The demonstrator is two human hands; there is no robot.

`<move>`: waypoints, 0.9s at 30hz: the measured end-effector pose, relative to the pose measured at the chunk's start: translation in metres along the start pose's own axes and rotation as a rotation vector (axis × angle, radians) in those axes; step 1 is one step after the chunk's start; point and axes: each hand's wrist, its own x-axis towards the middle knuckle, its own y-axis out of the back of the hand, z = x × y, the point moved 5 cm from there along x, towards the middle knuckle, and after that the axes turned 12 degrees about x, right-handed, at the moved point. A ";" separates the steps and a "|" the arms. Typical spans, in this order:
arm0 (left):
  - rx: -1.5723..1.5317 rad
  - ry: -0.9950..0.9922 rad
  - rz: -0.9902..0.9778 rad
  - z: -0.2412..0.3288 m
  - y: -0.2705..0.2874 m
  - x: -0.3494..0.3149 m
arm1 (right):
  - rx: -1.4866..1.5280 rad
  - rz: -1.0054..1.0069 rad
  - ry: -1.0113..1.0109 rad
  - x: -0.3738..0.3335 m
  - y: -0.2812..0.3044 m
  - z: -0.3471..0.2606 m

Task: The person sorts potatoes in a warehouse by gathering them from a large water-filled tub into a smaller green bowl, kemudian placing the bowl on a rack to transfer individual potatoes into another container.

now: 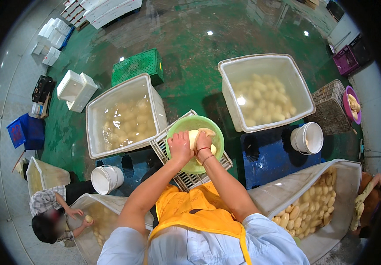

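Both my hands are over a light green bowl (217,128) that rests on a pale slatted crate (158,149) in front of me. Between them is a pale yellow, smooth oval that looks like a peeled potato (193,138). My left hand (180,146) is closed against its left side, fingers curled. My right hand (204,142) is closed round its right side; a tan flap-like piece (207,132) shows above the fingers. Another pale piece (213,150) lies in the bowl beside my right wrist. My fingertips are partly hidden.
Tubs of water with pale potatoes stand ahead left (91,128) and right (303,88). A heaped tub (349,176) is near right, another (82,203) near left, where a person holds a potato (89,218). White buckets (106,179) (308,138) flank me.
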 end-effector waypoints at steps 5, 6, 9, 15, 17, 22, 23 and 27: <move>-0.120 0.004 0.041 -0.003 0.005 -0.002 | -0.066 -0.088 -0.132 0.008 0.004 -0.007; -0.167 -0.005 0.094 -0.006 0.007 -0.003 | -0.108 -0.107 -0.145 0.014 0.008 -0.006; -0.409 0.074 0.090 -0.015 0.004 0.004 | -0.012 -0.276 -0.321 0.033 0.013 -0.004; -1.550 0.714 -0.275 -0.048 -0.060 0.013 | 0.295 -0.519 -0.541 0.026 0.013 -0.015; -2.016 0.948 -0.386 -0.045 -0.061 0.014 | 0.290 -0.548 -0.520 0.020 0.015 -0.023; -2.314 1.241 -0.548 -0.031 -0.052 0.015 | 0.323 -0.645 -0.282 0.007 0.006 -0.039; -2.314 1.284 -0.548 -0.028 -0.052 0.015 | 0.335 -0.670 -0.203 0.002 0.002 -0.041; -2.391 1.357 -0.636 -0.010 -0.056 0.011 | 0.027 -0.704 0.658 -0.045 -0.029 -0.064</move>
